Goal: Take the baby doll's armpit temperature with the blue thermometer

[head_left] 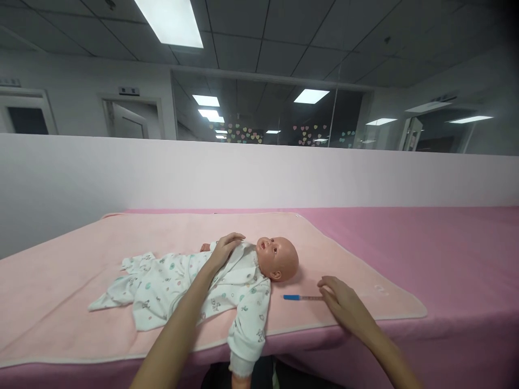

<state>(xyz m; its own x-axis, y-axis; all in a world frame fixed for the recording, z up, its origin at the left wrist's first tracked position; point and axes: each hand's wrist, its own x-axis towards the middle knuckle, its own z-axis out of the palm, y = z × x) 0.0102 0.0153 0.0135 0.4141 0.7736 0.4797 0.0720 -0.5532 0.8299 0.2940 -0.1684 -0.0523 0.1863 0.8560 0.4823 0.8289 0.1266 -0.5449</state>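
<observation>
A baby doll (279, 259) lies on its back on a peach mat (65, 275), head to the right, dressed in a white patterned gown (174, 278). My left hand (227, 247) rests over the doll's chest near the collar, fingers stretched out. One sleeved doll arm hangs over the front edge. Right of the doll, a slim stick with a blue cap and a marked, see-through body, like a cased thermometer (302, 297), lies on the mat. My right hand (344, 302) is at its right end, thumb and fingers slightly apart. The hand hides that end, so contact is unclear.
A pink cloth (446, 259) covers the table under the mat and drapes over its front edge. Behind the table stands a low white partition (259, 175). Beyond it are a dark window (275, 113) with heart stickers and a doorway (133, 119).
</observation>
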